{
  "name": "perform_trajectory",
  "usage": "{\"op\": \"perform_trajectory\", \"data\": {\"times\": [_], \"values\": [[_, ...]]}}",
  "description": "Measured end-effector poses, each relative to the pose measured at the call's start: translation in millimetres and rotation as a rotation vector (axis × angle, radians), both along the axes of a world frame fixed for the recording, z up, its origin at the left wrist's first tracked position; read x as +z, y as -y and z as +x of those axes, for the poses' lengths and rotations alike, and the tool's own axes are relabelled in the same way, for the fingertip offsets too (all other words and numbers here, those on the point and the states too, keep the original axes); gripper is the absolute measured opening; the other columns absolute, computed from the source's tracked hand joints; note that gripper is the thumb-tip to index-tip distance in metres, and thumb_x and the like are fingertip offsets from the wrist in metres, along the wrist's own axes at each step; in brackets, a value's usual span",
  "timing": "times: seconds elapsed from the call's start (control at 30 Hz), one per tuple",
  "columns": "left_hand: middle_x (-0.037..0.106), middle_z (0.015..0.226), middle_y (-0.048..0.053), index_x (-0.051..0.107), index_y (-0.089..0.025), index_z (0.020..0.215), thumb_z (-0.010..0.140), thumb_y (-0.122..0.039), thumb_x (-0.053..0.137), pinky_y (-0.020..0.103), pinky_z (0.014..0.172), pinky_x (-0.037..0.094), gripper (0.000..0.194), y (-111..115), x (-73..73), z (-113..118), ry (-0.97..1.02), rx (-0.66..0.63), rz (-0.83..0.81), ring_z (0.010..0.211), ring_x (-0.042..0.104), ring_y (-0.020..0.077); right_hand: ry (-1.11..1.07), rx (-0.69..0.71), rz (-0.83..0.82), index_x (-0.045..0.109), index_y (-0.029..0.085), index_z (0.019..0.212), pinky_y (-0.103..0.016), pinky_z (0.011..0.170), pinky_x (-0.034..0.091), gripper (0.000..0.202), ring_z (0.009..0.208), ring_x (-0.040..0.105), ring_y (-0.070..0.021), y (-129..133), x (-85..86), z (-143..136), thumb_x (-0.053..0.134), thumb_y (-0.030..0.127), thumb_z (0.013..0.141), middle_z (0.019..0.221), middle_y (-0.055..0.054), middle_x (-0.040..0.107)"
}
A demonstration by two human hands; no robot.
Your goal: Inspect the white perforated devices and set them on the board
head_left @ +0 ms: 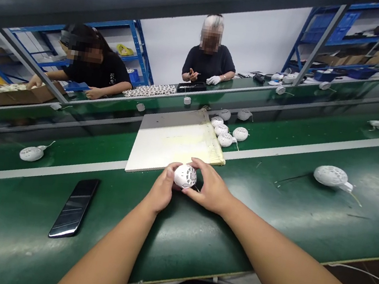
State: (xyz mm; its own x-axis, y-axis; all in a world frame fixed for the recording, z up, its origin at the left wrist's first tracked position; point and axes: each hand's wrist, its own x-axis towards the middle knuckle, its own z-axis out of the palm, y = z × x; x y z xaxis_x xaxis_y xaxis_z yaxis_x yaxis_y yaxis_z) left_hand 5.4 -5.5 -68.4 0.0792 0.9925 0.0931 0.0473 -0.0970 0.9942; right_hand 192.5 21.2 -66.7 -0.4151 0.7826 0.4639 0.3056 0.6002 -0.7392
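Observation:
Between my two hands is a white round plastic housing with a slotted grille facing right. My left hand grips its left side, thumb on top. My right hand has fingers and thumb closed around the right side. The housing is held above the green work surface, just in front of a white board. Several similar white housings with short wires sit beside the board's right edge.
A black phone lies at the left. More housings rest on the belt, one at left and one at right. Two people work across the line behind a metal frame. Blue shelves stand at the back.

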Motion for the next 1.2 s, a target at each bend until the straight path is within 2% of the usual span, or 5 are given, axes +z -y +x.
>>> {"op": "perform_trajectory", "data": {"times": [0.17, 0.27, 0.4, 0.6, 1.2], "values": [[0.063, 0.117, 0.011, 0.054, -0.015, 0.128, 0.091, -0.06, 0.056, 0.037, 0.093, 0.047, 0.059, 1, 8.6, 0, -0.128, -0.197, 0.083, 0.101, 0.059, 0.0245, -0.186, 0.094, 0.082, 0.043, 0.023, 0.141, -0.05, 0.11, 0.04, 0.072, 0.128, 0.052, -0.031, -8, -0.3, 8, 0.066, 0.059, 0.083, 0.138, -0.014, 0.056], [0.061, 0.121, 0.011, 0.05, -0.017, 0.132, 0.087, -0.056, 0.064, 0.036, 0.092, 0.046, 0.061, 4, 9.5, 3, -0.226, -0.277, 0.145, 0.102, 0.058, 0.0243, -0.471, -0.006, -0.2, 0.044, 0.022, 0.137, -0.046, 0.106, 0.045, 0.056, 0.127, 0.053, -0.0263, -11, -7.3, 2, 0.044, 0.06, 0.096, 0.138, -0.014, 0.055], [0.05, 0.142, 0.014, 0.047, -0.019, 0.137, 0.088, -0.053, 0.064, 0.042, 0.103, 0.043, 0.062, 9, 2.0, 12, -0.227, -0.354, 0.235, 0.12, 0.055, 0.0299, -0.563, 0.105, -0.6, 0.048, 0.021, 0.131, -0.042, 0.089, 0.054, 0.055, 0.101, 0.066, -0.0237, -6, -14.7, -12, 0.051, 0.06, 0.092, 0.112, -0.011, 0.068], [0.056, 0.139, 0.014, 0.053, -0.019, 0.133, 0.084, -0.051, 0.069, 0.046, 0.109, 0.041, 0.06, 12, -0.5, 21, -0.321, -0.298, 0.305, 0.128, 0.052, 0.0326, -0.722, 0.21, -0.85, 0.058, 0.021, 0.119, -0.041, 0.085, 0.055, 0.053, 0.094, 0.071, -0.0242, 1, -6.5, -16, 0.047, 0.065, 0.091, 0.101, -0.01, 0.075], [0.061, 0.132, 0.013, 0.047, -0.02, 0.134, 0.087, -0.048, 0.062, 0.043, 0.095, 0.05, 0.057, 24, 13.9, 33, -0.618, -0.222, 0.232, 0.109, 0.063, 0.0283, -0.562, 0.047, -0.819, 0.065, 0.017, 0.109, -0.034, 0.067, 0.054, 0.056, 0.076, 0.068, -0.0221, -5, -10.3, -16, 0.05, 0.067, 0.088, 0.085, -0.008, 0.074]]}}
